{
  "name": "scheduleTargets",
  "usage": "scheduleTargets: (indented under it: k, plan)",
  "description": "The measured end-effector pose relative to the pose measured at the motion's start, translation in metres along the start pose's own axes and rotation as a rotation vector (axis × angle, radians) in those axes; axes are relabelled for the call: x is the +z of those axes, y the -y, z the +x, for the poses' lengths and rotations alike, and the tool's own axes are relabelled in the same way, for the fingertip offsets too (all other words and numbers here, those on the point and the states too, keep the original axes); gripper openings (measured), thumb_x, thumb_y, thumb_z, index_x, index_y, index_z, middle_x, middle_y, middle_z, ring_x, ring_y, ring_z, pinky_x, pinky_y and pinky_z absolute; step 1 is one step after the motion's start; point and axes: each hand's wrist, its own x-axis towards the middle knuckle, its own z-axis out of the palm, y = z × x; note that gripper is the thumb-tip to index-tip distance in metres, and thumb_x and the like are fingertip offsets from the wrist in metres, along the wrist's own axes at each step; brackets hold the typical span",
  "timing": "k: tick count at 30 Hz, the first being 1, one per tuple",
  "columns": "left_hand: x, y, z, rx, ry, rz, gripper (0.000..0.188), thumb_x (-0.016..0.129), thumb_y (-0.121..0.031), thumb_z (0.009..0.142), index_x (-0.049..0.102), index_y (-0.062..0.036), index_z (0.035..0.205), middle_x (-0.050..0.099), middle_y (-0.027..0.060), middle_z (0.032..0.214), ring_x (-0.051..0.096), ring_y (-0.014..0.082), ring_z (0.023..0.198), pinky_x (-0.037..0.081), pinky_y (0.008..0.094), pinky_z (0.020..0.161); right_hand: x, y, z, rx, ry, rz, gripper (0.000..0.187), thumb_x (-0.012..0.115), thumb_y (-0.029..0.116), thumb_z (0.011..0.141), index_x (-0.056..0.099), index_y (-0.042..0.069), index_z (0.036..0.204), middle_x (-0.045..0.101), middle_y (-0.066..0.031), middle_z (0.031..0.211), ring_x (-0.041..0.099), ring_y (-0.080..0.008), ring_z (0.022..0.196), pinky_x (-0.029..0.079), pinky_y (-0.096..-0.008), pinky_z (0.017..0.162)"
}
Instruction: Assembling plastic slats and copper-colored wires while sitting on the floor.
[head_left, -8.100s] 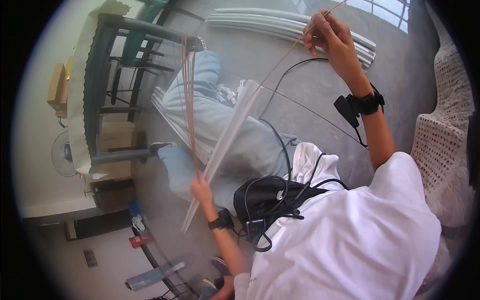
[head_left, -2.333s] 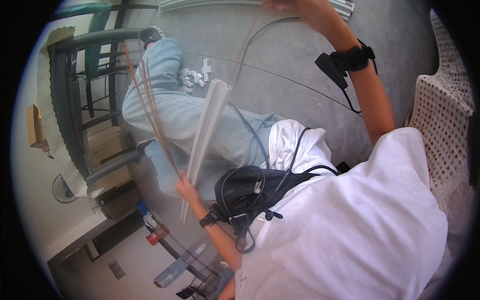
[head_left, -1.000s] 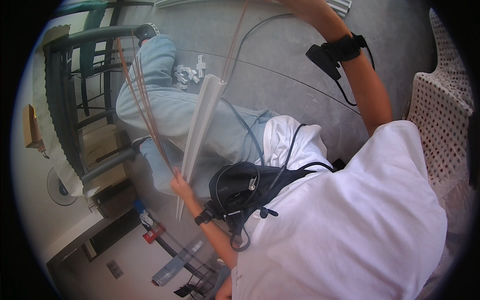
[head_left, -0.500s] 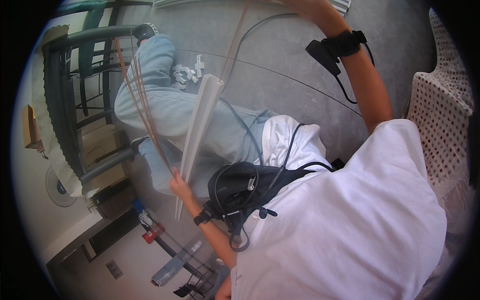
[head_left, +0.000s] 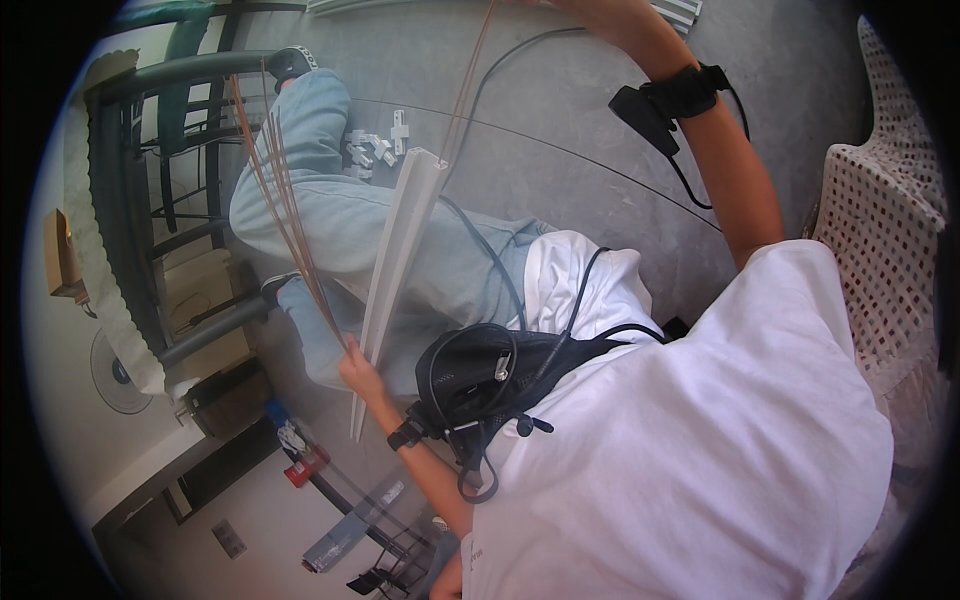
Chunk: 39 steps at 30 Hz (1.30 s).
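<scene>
Gripping hand: the left hand (head_left: 362,372) is holding a bundle of copper-coloured wires (head_left: 303,252), its fingers curled tight around their lower end; whether it is also touching the rail, I cannot tell.
Wires: they are fanning apart toward the upper left, passing in front of the light blue jeans (head_left: 285,195).
Grooved white rail: this long profile (head_left: 397,250) is slanting across the lap, its cut end pointing away from the body and its lower end lying just beside the left hand.
Raised hand: the right hand (head_left: 590,12) is being cropped by the upper edge; I cannot tell how its fingers are set.
Thin strands: copper-coloured strands (head_left: 468,88) are running between the rail's cut end and the upper edge, near the right hand.
Floor: small white connectors (head_left: 399,130) are lying in a loose cluster beyond the rail, and a black cable (head_left: 505,62) is curving near them.
Waist: a black bag (head_left: 470,365) is resting against the white shirt (head_left: 690,440).
</scene>
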Motion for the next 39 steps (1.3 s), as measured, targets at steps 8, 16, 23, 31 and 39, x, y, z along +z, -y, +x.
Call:
scheduleTargets:
  k: [8,16,23,31,39]
  plan:
    - [0.003,-0.002,-0.001,-0.026,-0.01,-0.029,0.057,0.048,-0.04,0.095,0.047,0.008,0.065,0.043,0.0058,0.053,0.037,0.016,0.053,0.032,0.0364,0.052,-0.005,-0.016,0.007,0.06,0.011,0.082,0.03,0.04,0.032,0.101,0.051,0.005,0.092,0.06,-0.0068,0.078,0.06,-0.0121,0.068,0.048,-0.0209,0.059]
    - [0.001,0.002,0.001,-0.033,0.011,-0.007,0.057,0.048,-0.041,0.095,0.043,0.0062,0.063,0.039,0.0053,0.052,0.034,0.0157,0.052,0.03,0.0364,0.051,-0.006,-0.027,0.012,0.083,0.022,0.154,0.03,0.041,0.033,0.1,0.051,0.005,0.093,0.06,-0.006,0.079,0.061,-0.011,0.068,0.049,-0.0203,0.059]
    - [0.003,-0.003,0.0,-0.044,-0.015,-0.023,0.059,0.048,-0.041,0.095,0.047,0.0083,0.064,0.041,0.006,0.052,0.035,0.0163,0.053,0.031,0.0372,0.052,-0.004,-0.028,0.012,0.079,-0.008,0.112,0.03,0.041,0.032,0.1,0.05,0.005,0.093,0.06,-0.0061,0.079,0.06,-0.0107,0.067,0.048,-0.0199,0.058]
    - [0.001,0.001,0.0,-0.058,-0.001,-0.02,0.057,0.048,-0.04,0.096,0.05,0.0093,0.066,0.044,0.0062,0.053,0.037,0.016,0.052,0.032,0.0364,0.051,0.001,-0.032,0.021,0.085,0.007,0.114,0.03,0.041,0.031,0.101,0.05,0.003,0.094,0.058,-0.007,0.079,0.058,-0.0125,0.067,0.046,-0.0222,0.057]
    - [0.002,0.002,0.0,0.0,-0.031,0.013,0.057,0.049,-0.04,0.095,0.042,0.0058,0.061,0.037,0.0046,0.052,0.032,0.0159,0.052,0.028,0.038,0.05,0.008,-0.024,0.019,0.121,-0.073,0.097,0.027,0.041,0.029,0.101,0.051,0.004,0.093,0.058,-0.0066,0.078,0.058,-0.0123,0.065,0.046,-0.0226,0.057]
